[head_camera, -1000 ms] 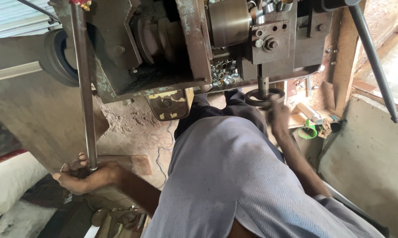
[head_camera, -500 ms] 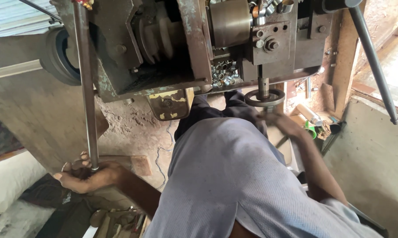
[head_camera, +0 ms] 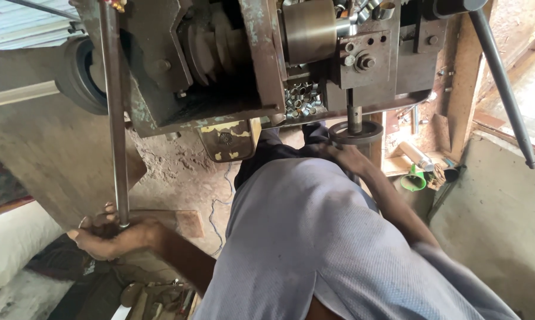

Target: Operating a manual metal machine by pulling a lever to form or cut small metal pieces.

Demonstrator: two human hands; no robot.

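My left hand (head_camera: pixel 110 236) is clamped around 1 long grey steel rod (head_camera: pixel 114 112); my right hand (head_camera: pixel 345 157) touches 1 round dark handwheel (head_camera: pixel 355 133), finger grip unclear.

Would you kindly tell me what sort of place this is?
Probably a small metalworking workshop: a heavy, worn steel machine, a heap of small shiny metal rings inside it, and a long steel rod.

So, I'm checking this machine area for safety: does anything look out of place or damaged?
Small metal rings lie heaped loose inside the machine frame. The yellow plate beneath is chipped and worn. An electric wire trails over cracked floor.
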